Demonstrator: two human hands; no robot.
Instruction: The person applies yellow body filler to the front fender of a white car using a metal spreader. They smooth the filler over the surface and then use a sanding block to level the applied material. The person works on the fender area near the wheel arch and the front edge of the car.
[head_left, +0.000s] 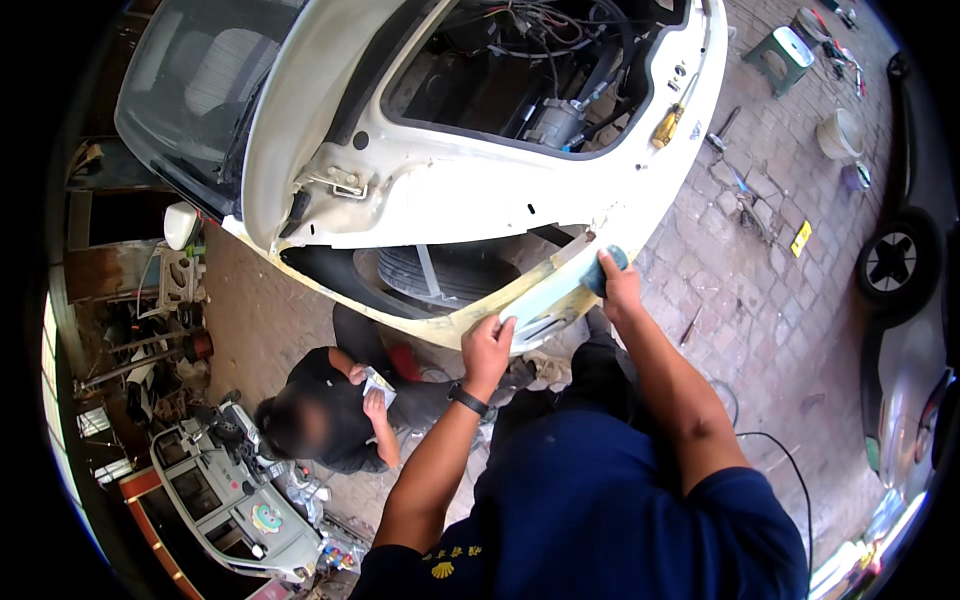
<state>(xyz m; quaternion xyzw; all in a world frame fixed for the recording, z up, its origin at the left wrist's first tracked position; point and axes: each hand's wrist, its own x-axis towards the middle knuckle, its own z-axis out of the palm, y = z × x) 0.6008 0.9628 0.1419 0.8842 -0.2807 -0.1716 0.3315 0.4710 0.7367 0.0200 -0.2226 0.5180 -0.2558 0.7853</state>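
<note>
My left hand [487,350] is closed on the left end of a long pale blue sanding board [550,295], lying along the yellowish filler-patched corner panel of a white car [450,185]. My right hand [618,285] grips a round teal handle [606,262] at the board's right end, its fingers wrapped round it. Above the board is an opening in the bodywork with a tyre [440,280] showing inside. A yellow-handled tool [667,125] rests on the white body higher up. Whatever part of the panel is under the board is hidden.
A crouching person [335,420] at lower left holds a small pale pad. A stool [778,60], a bucket [840,133], scattered tools and a hose [795,470] lie on the right-hand paving. Another car [905,380] stands at far right, a small van [215,500] at lower left.
</note>
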